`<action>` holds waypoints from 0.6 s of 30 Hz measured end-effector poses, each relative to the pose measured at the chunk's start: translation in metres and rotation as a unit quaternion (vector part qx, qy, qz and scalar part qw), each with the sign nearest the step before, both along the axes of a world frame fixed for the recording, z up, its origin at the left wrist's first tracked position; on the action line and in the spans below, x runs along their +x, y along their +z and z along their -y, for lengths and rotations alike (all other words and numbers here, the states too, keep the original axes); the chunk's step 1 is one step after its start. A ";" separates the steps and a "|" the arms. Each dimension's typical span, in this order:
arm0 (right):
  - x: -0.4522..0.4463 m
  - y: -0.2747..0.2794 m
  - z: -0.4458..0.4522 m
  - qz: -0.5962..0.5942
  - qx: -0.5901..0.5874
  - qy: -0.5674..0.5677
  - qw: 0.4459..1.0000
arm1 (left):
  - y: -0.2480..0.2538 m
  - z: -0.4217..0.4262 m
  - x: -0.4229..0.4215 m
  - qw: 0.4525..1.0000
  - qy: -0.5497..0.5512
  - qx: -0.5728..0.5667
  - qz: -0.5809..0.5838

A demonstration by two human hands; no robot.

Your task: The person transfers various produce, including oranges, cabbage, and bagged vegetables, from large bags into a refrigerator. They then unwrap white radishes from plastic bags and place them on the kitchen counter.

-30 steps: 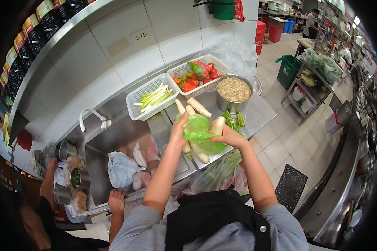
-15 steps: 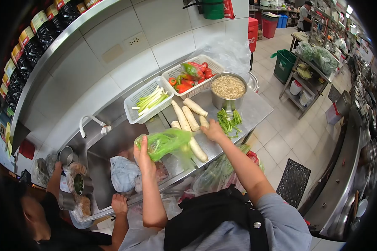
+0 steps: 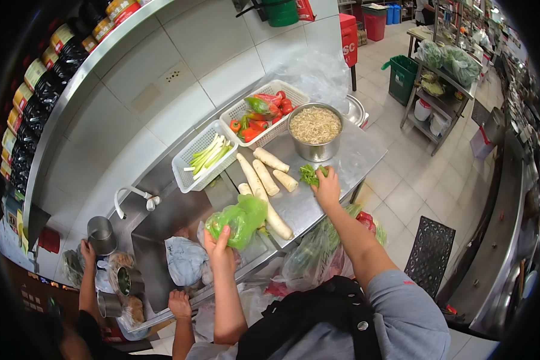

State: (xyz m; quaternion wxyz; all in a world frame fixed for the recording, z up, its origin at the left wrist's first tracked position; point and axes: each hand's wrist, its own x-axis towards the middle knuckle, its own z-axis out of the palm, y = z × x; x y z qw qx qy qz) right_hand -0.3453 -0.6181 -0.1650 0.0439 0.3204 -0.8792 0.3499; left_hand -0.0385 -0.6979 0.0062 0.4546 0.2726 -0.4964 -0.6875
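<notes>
My left hand (image 3: 221,252) is closed on a crumpled light-green plastic bag (image 3: 240,222), held up over the sink's right edge. My right hand (image 3: 326,191) is closed around a small bunch of leafy greens (image 3: 309,174) on the steel counter. Several white radishes (image 3: 261,195) lie between my two hands, one long one reaching toward the counter's front edge. Just behind the greens stands a steel pot (image 3: 315,146) full of pale, thin strands that look like bean sprouts.
Behind the radishes are a basket of cut scallions (image 3: 182,171) and a basket of peppers and tomatoes (image 3: 253,141). A co-worker's hand (image 3: 180,304) rests at the sink (image 3: 156,240); their other hand touches a metal pot (image 3: 102,235). Plastic bags (image 3: 311,255) sit below the counter.
My right hand has moved from a short radish to the greens and gathered them. That radish now lies beside the others. The co-worker's metal pot has shifted.
</notes>
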 end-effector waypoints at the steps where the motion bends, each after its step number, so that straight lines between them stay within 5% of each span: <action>1: -0.005 -0.002 0.001 0.007 -0.039 0.003 0.999 | 0.003 -0.004 -0.003 1.000 -0.010 -0.007 -0.002; 5: -0.050 -0.014 -0.019 0.055 -0.142 -0.024 0.988 | 0.005 -0.033 -0.034 0.999 -0.036 0.020 -0.017; 7: -0.060 -0.009 -0.043 0.308 -0.308 0.024 0.900 | 0.003 -0.045 -0.053 0.996 -0.089 -0.006 0.023; 8: -0.064 -0.004 -0.063 0.307 -0.305 0.019 0.901 | -0.005 -0.051 -0.065 0.995 -0.093 -0.001 0.023; 10: -0.067 0.014 -0.105 0.433 -0.403 -0.010 0.806 | -0.030 -0.060 -0.094 0.975 -0.078 -0.095 0.187; 13: -0.084 0.024 -0.196 0.485 -0.440 -0.003 0.756 | -0.042 -0.099 -0.154 0.901 -0.021 -0.256 0.350; 16: -0.112 0.021 -0.301 0.504 -0.396 -0.022 0.767 | -0.127 -0.099 -0.211 0.850 0.049 -0.340 0.400; 17: -0.125 0.012 -0.335 0.484 -0.415 0.013 0.770 | -0.117 -0.116 -0.230 0.806 0.036 -0.236 0.542; 18: -0.138 0.001 -0.366 0.485 -0.416 -0.001 0.770 | -0.125 -0.141 -0.249 0.804 0.022 -0.237 0.545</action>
